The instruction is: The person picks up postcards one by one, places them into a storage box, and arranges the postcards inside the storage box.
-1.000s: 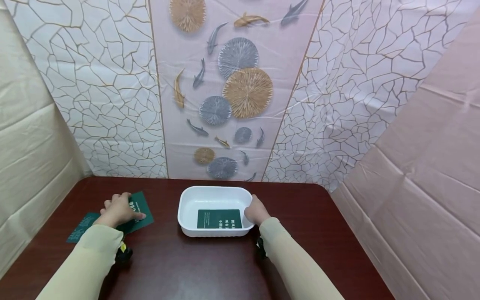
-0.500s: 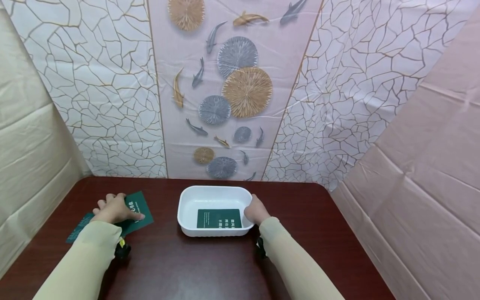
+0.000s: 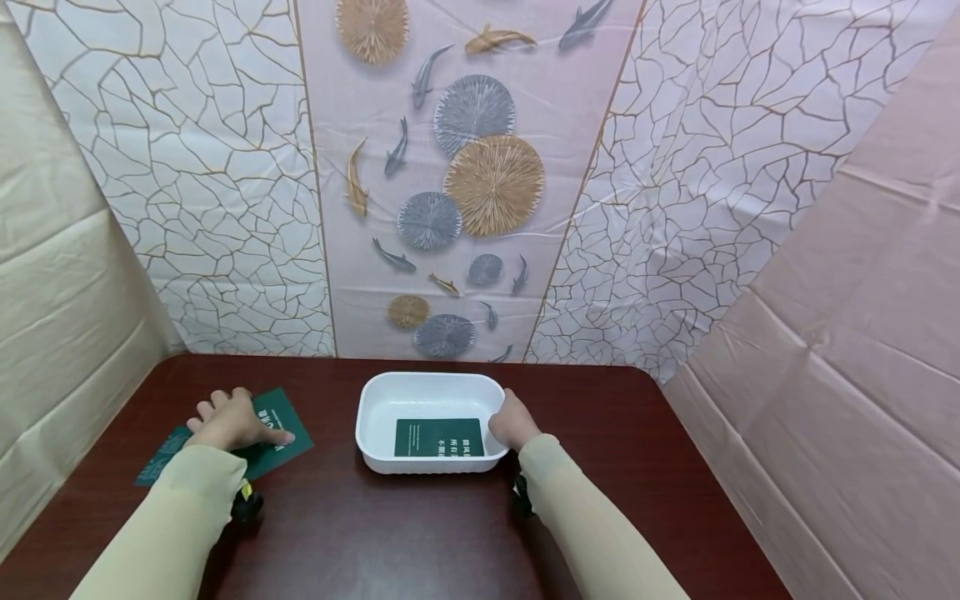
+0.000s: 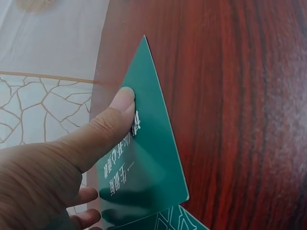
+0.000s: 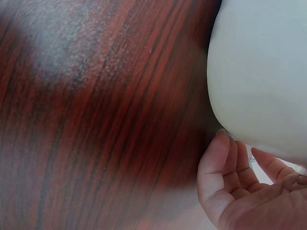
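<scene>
On the left of the table, my left hand (image 3: 231,421) rests over a dark green card (image 3: 288,425) with white printed characters. In the left wrist view the straight thumb (image 4: 123,98) presses on the card's face, while the other fingers reach towards its far edge, partly cut off. A second green card (image 3: 161,457) with line drawings lies partly under the first. My right hand (image 3: 514,421) grips the right rim of a white plastic tray (image 3: 378,408), thumb inside and fingers outside. Another green card (image 3: 435,437) lies in the tray.
The dark red wood-grain table (image 3: 390,533) has a patterned cloth (image 3: 225,250) hanging behind its back edge. Plain pale cloth walls stand on the left (image 3: 67,317) and right (image 3: 825,375).
My left hand's fingers shift left and spread more, then the hand and the upper card slip slightly to the right and nearer. The right hand and tray stay put.
</scene>
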Demonstrator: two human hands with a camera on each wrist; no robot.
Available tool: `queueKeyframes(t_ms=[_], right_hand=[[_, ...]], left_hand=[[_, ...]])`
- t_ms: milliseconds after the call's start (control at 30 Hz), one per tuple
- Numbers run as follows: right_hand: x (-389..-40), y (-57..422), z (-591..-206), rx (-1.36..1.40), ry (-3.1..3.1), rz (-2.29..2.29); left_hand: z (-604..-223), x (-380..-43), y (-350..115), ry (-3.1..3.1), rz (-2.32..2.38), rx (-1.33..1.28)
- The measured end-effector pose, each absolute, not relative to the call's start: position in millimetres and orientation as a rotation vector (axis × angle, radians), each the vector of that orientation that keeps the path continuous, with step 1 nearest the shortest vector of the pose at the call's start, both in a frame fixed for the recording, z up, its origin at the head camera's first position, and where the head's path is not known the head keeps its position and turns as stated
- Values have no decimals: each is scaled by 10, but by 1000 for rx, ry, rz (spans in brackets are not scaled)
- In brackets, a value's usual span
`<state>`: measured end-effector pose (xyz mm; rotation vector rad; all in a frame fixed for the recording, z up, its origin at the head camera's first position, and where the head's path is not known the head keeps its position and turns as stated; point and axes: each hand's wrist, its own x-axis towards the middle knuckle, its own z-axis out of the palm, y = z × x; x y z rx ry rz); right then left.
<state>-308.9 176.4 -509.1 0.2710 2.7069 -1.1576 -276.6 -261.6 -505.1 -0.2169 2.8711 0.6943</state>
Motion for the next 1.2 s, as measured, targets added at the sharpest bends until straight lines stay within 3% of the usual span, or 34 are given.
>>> queueKeyframes(t_ms=[467, 1200], right_hand=[[-3092, 1770, -5102, 272, 2698, -1161], [-3100, 1775, -5104, 262, 2706, -1151]], left_hand=[[-5062, -2796, -2609, 2903, 623, -258], [-4918, -2752, -2643, 2984, 700, -82]])
